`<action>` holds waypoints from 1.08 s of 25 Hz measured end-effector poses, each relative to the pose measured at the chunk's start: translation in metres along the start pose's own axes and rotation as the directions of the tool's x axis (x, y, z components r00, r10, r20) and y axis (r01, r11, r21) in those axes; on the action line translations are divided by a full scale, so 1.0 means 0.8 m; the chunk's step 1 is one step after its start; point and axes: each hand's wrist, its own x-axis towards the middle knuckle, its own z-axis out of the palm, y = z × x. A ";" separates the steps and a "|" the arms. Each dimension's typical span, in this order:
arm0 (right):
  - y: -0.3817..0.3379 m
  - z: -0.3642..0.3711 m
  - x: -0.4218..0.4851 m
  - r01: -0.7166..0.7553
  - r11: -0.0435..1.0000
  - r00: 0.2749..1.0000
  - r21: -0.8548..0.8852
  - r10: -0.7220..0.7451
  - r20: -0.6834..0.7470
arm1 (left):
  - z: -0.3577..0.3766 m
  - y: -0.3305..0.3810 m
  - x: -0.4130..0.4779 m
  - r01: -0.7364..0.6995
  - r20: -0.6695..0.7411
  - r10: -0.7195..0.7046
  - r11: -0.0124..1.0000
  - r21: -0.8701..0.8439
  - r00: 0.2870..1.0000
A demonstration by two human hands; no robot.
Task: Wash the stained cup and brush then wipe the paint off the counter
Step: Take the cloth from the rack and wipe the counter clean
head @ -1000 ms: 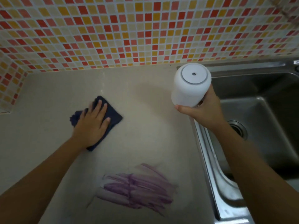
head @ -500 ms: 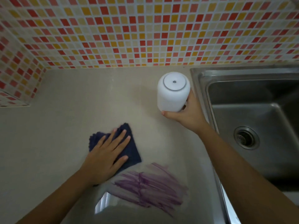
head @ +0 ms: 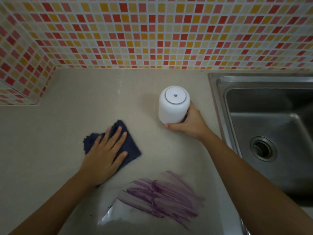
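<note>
A white cup [head: 173, 104] stands upside down on the beige counter [head: 50, 133], left of the sink. My right hand [head: 189, 123] grips it low on its right side. My left hand [head: 105, 155] lies flat, fingers spread, on a dark blue cloth [head: 130, 145] pressed to the counter. A patch of purple paint streaks [head: 160, 194] marks the counter near the front, below and right of the cloth, and the cloth is apart from it. No brush is in view.
A steel sink [head: 218, 92] with a round drain [head: 262, 148] fills the right side. A mosaic tile wall [head: 152, 31] of red, orange and cream runs along the back and turns at the left corner.
My right hand has brought the upturned cup down and left, from beside the sink edge onto the counter. My left hand slid the cloth nearer to the paint patch.
</note>
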 end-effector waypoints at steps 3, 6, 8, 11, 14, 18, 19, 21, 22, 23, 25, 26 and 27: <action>-0.001 -0.009 -0.001 -0.014 1.000 0.998 -0.028 0.016 0.061 | -0.004 -0.050 -0.050 0.125 -0.038 -0.124 0.992 0.026 0.991; 0.002 -0.034 -0.029 -0.072 0.985 0.995 -0.154 0.083 0.062 | -0.021 -0.117 -0.017 0.435 -0.093 -0.436 0.900 -0.034 0.895; 0.009 -0.048 -0.075 -0.030 0.921 0.999 -0.388 0.020 -0.029 | -0.024 -0.124 0.026 0.527 -0.117 -0.530 0.848 -0.058 0.840; 0.023 -0.045 -0.159 0.000 0.802 0.999 -0.597 -0.023 -0.031 | -0.020 -0.060 0.049 0.336 -0.065 -0.337 0.941 -0.037 0.939; 0.043 -0.042 -0.230 -0.050 0.657 0.999 -0.753 0.015 -0.053 | 0.000 0.006 -0.042 0.104 0.010 -0.104 0.994 -0.023 0.995; 0.059 -0.048 -0.264 -0.070 0.561 0.997 -0.825 0.067 -0.040 | 0.016 -0.011 -0.187 0.352 -0.041 -0.355 0.934 -0.056 0.934; 0.061 -0.046 -0.263 -0.052 0.541 0.998 -0.840 0.060 -0.023 | 0.014 -0.030 -0.197 0.478 -0.064 -0.482 0.876 -0.062 0.874; 0.065 -0.042 -0.259 -0.038 0.513 0.998 -0.857 0.057 -0.010 | 0.008 -0.047 -0.182 0.728 -0.078 -0.738 0.674 -0.127 0.670; 0.067 -0.041 -0.258 -0.040 0.513 0.999 -0.857 0.050 -0.016 | 0.007 -0.040 -0.162 0.811 -0.079 -0.826 0.563 -0.162 0.558; 0.068 -0.042 -0.256 -0.040 0.520 0.999 -0.854 0.033 -0.026 | 0.007 -0.022 -0.137 0.852 -0.062 -0.871 0.490 -0.184 0.487; 0.071 -0.042 -0.257 -0.026 0.515 0.999 -0.857 -0.007 -0.034 | 0.014 0.037 -0.099 0.834 -0.050 -0.857 0.511 -0.207 0.513; 0.072 -0.041 -0.258 -0.020 0.513 0.999 -0.858 -0.018 -0.034 | 0.021 0.074 -0.093 0.792 -0.068 -0.814 0.577 -0.199 0.577; 0.073 -0.040 -0.258 -0.019 0.521 0.999 -0.854 -0.023 -0.037 | 0.029 0.109 -0.097 0.751 -0.084 -0.772 0.633 -0.185 0.630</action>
